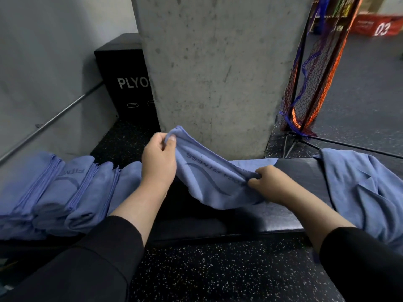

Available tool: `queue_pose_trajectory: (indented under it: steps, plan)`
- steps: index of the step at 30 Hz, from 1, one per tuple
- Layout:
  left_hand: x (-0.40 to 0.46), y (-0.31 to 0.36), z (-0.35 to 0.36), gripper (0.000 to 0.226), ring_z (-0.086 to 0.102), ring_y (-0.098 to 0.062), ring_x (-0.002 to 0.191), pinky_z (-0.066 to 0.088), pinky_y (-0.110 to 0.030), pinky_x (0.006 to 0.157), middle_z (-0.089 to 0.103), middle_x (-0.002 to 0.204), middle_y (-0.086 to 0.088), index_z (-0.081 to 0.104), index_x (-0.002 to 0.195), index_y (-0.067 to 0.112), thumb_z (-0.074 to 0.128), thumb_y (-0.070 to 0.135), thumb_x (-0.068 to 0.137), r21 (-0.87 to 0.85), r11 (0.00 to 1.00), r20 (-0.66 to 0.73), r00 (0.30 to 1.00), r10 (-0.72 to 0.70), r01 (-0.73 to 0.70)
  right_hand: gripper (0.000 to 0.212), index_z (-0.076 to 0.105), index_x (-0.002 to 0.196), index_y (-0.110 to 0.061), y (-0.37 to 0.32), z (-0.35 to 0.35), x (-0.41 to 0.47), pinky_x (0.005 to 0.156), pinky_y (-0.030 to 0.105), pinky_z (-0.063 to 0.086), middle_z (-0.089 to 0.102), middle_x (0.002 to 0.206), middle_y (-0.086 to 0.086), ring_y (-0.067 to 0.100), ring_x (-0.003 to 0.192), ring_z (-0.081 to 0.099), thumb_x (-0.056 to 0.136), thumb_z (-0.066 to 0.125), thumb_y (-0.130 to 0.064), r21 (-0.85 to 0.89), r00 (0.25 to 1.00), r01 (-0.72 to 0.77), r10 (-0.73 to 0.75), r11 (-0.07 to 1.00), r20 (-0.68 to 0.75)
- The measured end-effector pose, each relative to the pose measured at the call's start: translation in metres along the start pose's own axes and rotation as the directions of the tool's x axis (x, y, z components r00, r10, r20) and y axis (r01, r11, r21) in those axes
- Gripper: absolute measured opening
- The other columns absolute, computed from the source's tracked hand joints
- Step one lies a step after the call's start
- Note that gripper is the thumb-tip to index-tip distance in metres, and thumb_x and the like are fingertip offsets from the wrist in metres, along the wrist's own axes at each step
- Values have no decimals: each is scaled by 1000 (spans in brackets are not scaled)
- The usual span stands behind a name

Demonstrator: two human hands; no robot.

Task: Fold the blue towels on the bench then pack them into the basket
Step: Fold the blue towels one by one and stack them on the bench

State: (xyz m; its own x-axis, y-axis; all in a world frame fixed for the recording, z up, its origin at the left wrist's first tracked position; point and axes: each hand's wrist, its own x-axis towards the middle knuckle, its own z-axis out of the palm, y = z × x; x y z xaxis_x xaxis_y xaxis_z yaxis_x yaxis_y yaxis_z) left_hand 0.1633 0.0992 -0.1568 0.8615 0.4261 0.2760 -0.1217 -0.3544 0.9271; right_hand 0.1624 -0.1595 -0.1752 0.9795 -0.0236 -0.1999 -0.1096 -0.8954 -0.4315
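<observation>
Both hands, left hand point(159, 158) and right hand point(269, 184), pinch the blue towel point(209, 182) with their fingers over the tabletop point(272, 216).

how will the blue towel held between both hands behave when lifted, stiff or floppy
Probably floppy: the blue towel sags between the left hand and right hand, and its lower edge droops toward the bench. It looks light, since pinched corners carry it. It likely won't slip, because the cloth bunches in the fingers.

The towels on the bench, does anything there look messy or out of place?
Only the loose towels at the right end of the bench: rumpled, unfolded, spilling over its front edge. The folded towels on the left lie in neat overlapping stacks.
</observation>
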Motion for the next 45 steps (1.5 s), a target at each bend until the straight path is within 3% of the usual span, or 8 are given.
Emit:
queue_pose_trajectory:
  steps: [4, 8, 13, 17, 27, 30, 35, 45]
  plan:
    - [10, -12, -6, 26, 44, -11, 65, 34, -31, 61, 51, 70, 6, 57, 81, 14, 55, 29, 102, 161, 987, -74, 997, 36, -24, 24, 61, 76, -9, 5, -17, 4, 38, 20, 37, 58, 55, 8, 20, 37, 54, 95, 49, -15, 227, 994, -28, 52, 973, -100]
    - [30, -16, -8, 35, 42, -16, 60, 32, -33, 57, 51, 69, -4, 57, 75, 7, 59, 31, 99, 350, 937, -41, 999, 22, -6, 13, 60, 100, -7, -11, -34, 18, 49, 32, 58, 62, 86, 15, 31, 62, 67, 104, 49, -11, 873, 991, -12, 123, 487, -55]
    - [60, 15, 0, 24, 60, -25, 59, 47, -35, 55, 58, 68, -6, 55, 88, 13, 51, 29, 105, -23, 967, 91, 964, -252, 255, 15, 63, 84, -18, -31, -77, 59, 63, 34, 53, 64, 76, 4, 22, 70, 60, 96, 54, -21, 542, 900, 256, 8, 801, -436]
    - [86, 50, 3, 15, 68, -14, 103, 57, -45, 91, 70, 114, -4, 56, 111, 19, 43, 27, 109, -261, 933, 195, 960, -199, 247, 17, 62, 99, -22, -52, -121, 59, 51, 23, 35, 57, 74, -11, 5, 61, 48, 102, 46, -18, 413, 771, 434, -93, 801, -629]
    - [31, 27, -21, 15, 66, -29, 92, 53, -50, 84, 69, 95, -10, 62, 96, 18, 56, 30, 102, -4, 999, 70, 997, 33, -33, 17, 69, 95, -11, 7, -66, 0, 69, 24, 33, 60, 86, 1, 8, 80, 49, 94, 52, -16, 282, 665, 488, -143, 826, -733]
    - [-2, -1, -29, 20, 55, -28, 76, 37, -33, 64, 58, 85, -12, 60, 86, 5, 65, 22, 97, 278, 942, 77, 982, 175, -189, 13, 69, 90, -8, 41, -26, -19, 79, 25, 36, 64, 96, 6, 17, 91, 55, 89, 56, -8, 178, 720, 448, -236, 876, -652]
    - [-45, -20, -43, 25, 51, -10, 65, 36, -35, 60, 55, 67, 8, 52, 76, 25, 58, 31, 100, 430, 842, 531, 845, 55, -325, 24, 55, 79, -14, 72, 4, -55, 58, 24, 37, 54, 61, -8, 6, 58, 42, 99, 60, -26, 150, 945, 309, -285, 939, -162]
    - [-69, -39, -72, 32, 59, -17, 71, 51, -45, 73, 63, 76, 0, 52, 84, 16, 47, 40, 103, 584, 720, 753, 581, -308, -375, 38, 52, 80, -13, 84, -1, -77, 69, 37, 43, 59, 70, 0, 18, 68, 52, 105, 45, -40, 11, 972, 228, -228, 974, 61]
